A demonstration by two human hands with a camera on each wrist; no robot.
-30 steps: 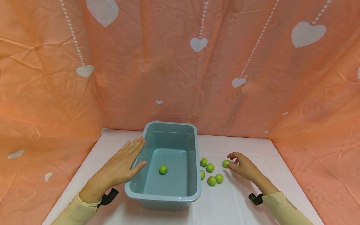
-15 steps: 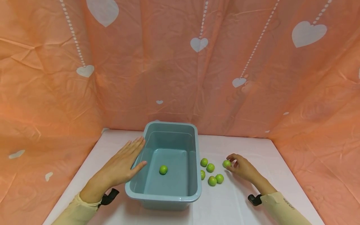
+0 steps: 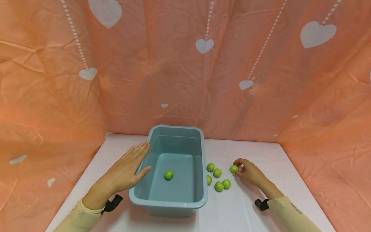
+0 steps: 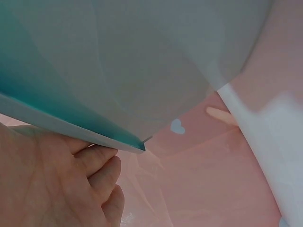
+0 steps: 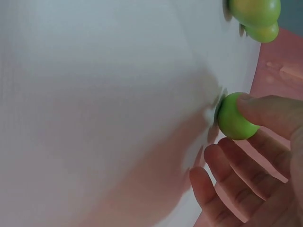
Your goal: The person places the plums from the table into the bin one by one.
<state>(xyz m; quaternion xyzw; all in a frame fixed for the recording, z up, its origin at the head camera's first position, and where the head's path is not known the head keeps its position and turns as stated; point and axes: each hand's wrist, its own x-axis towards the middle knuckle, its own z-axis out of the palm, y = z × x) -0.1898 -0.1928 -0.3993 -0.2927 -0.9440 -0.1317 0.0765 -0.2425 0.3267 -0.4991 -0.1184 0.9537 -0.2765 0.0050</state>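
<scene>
My left hand [image 3: 123, 170] lies along the left rim of a grey-blue plastic tub [image 3: 168, 203], its fingers straight. The left wrist view shows the palm and fingers [image 4: 102, 165] at the outside of that rim. On the table right of the tub, my right hand [image 3: 251, 174] pinches a small round green fruit [image 3: 233, 169] between thumb and forefinger. In the right wrist view the thumb presses on this green fruit [image 5: 234, 118], while the other fingers [image 5: 236, 184] spread loosely below it. Inside the tub, one similar fruit [image 3: 168, 175] sits on the floor.
Several more green fruits [image 3: 218, 186] lie between the tub and my right hand, one partly hidden by the tub's right wall. A white cloth [image 3: 232, 212] covers the table. Orange-pink curtains [image 3: 179, 80] with hearts hang behind and at both sides.
The fingers and thumb of my right hand have closed around the fruit and the wrist has shifted slightly left. My left hand and the tub stay where they were.
</scene>
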